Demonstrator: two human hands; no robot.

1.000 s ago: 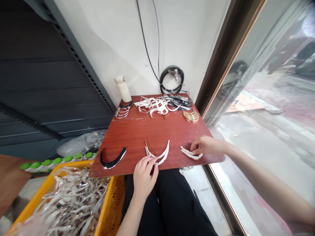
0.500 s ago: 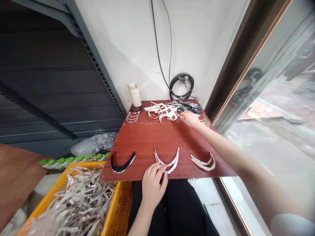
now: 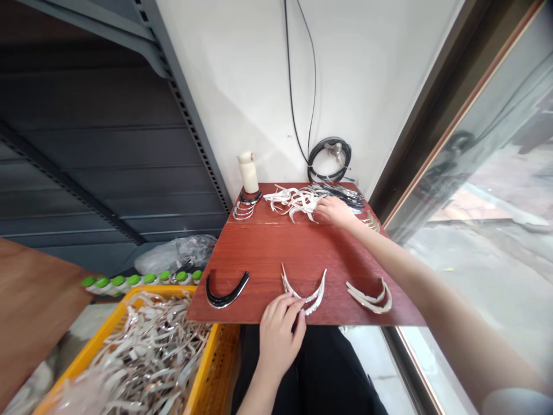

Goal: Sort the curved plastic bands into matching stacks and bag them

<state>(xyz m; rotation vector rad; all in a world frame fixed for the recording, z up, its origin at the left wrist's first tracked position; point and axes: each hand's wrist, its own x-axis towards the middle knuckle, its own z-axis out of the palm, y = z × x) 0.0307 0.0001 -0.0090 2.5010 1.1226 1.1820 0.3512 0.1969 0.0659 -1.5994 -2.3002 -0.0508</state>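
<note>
My left hand is at the table's front edge, its bent fingers closed on the near side of a small set of curved white strips. Its fingertips partly cover those strips. Farther off, my right hand reaches into a loose pile of curved white strips, with fingers closed around a strip at the pile's right side. To the left lie nested black curved strips with shiny edges. On the right are cream curved strips.
Behind my right hand is a heap of dark shiny strips. A white bottle-like object stands at the back left, near stacked silver strips. A yellow crate of strips sits left of the table. Glass is at right.
The whole view has shifted slightly, so things appear lower and farther right. My right hand stays at the pile with its fingers a little more bent; my left hand remains at the middle strips.
</note>
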